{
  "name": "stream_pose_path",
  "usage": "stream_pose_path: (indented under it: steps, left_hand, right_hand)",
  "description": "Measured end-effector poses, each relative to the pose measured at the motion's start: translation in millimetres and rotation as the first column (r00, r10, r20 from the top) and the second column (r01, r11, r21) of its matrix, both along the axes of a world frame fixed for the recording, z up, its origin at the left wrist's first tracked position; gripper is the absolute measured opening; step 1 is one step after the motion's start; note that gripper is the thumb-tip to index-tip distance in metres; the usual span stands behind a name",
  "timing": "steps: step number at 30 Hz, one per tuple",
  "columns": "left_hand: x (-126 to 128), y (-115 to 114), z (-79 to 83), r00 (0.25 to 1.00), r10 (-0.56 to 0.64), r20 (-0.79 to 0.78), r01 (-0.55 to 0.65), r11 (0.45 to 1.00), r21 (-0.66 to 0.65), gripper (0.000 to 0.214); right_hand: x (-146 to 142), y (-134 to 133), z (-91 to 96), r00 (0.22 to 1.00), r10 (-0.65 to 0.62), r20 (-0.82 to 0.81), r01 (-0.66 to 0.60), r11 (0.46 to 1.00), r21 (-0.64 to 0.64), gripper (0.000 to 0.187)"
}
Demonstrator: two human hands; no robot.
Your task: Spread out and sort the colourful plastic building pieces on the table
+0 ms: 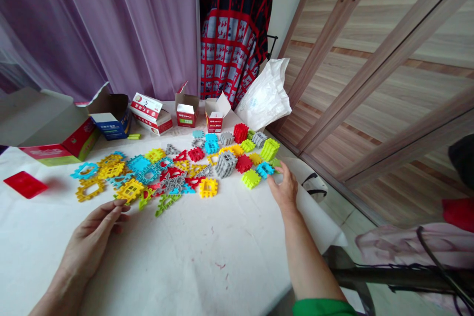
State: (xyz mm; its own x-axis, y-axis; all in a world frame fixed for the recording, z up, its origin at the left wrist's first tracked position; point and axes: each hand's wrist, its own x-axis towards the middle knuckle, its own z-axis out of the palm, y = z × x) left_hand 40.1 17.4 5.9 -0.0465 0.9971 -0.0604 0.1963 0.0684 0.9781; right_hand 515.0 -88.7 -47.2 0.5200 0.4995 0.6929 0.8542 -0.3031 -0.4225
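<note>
Many plastic interlocking building pieces, flat squares and triangles with notched edges, lie spread over the white-covered table (177, 256). At the left, my left hand (92, 234) has its thumb and forefinger drawn together at the near corner of a yellow square frame (130, 190); whether they grip it I cannot tell. My right hand (285, 187) rests at the right end of the spread, thumb and forefinger apart, beside a blue square piece (265, 170). Around it are a lime green square (251, 178), a lime green stack (270, 149), a grey stack (225, 164) and a red stack (240, 132).
Along the back stand a large open carton (44, 128), a blue box (113, 126) and smaller red-and-white boxes (151, 113). A white bag (264, 96) sits behind the pieces. A red plastic card-like piece (25, 184) lies far left. Wooden cabinet doors (370, 59) rise beyond the table's right edge.
</note>
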Motion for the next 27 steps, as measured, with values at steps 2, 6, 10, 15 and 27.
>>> stream_pose_path:
  steps: [2, 6, 10, 15, 27]
  left_hand:
    - [1.6, -0.6, 5.1, 0.999, 0.006, 0.052, -0.003, 0.998, -0.056, 0.06]
    - [5.6, -3.8, 10.4, 0.994, 0.036, 0.105, -0.028, 0.997, -0.069, 0.068]
    - [6.5, -4.6, 7.7, 0.989, 0.03, 0.141, -0.021, 0.998, -0.066, 0.068]
    - [7.6, -5.9, 7.2, 0.981, 0.04, 0.192, -0.023, 0.996, -0.088, 0.069]
    - [9.2, -4.3, 2.6, 0.953, 0.078, 0.291, -0.064, 0.996, -0.056, 0.066]
  right_hand:
    - [-1.2, -0.9, 0.7, 1.0, 0.006, 0.017, -0.007, 1.0, 0.009, 0.057]
    - [-3.2, -1.8, 0.7, 0.997, 0.024, 0.07, -0.028, 0.998, 0.064, 0.05]
    - [-12.1, 0.5, 6.3, 0.985, 0.069, 0.158, -0.091, 0.986, 0.137, 0.038]
    - [-65.2, 8.5, 26.6, 0.928, 0.233, 0.29, -0.281, 0.951, 0.133, 0.02]
    - [-234.3, 85.4, 52.3, 0.607, 0.791, 0.07, -0.77, 0.608, -0.193, 0.02]
